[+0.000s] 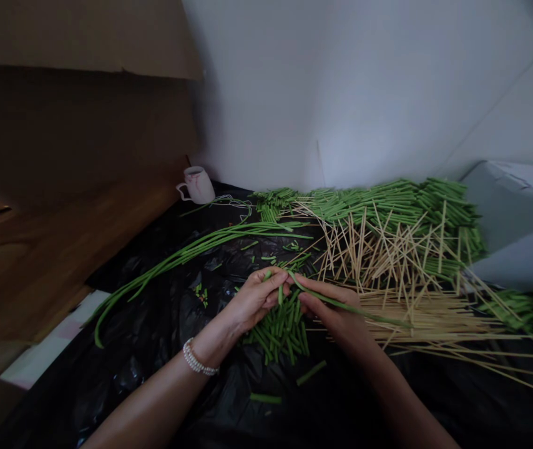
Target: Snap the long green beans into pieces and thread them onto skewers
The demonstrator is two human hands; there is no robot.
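Note:
My left hand (263,294), with a beaded bracelet (196,360) at the wrist, is closed on short green garlic scape pieces. My right hand (329,304) pinches a long garlic scape (341,304), whose thin end trails off to the right. Both sets of fingertips meet at the near end of this stem. Just below them is a heap of cut garlic scape pieces (278,333), partly covered by my left hand. Two loose pieces lie nearer to me. Whole garlic scapes (186,249) stretch across the left side in a curved bundle.
Wooden skewers (388,255) lie crisscrossed at the right, with more in a flat layer below. Behind them rows of cut green stems (388,199) are stacked by the wall. A mug (197,185) stands at the back left. Black plastic sheeting (154,386) covers the surface.

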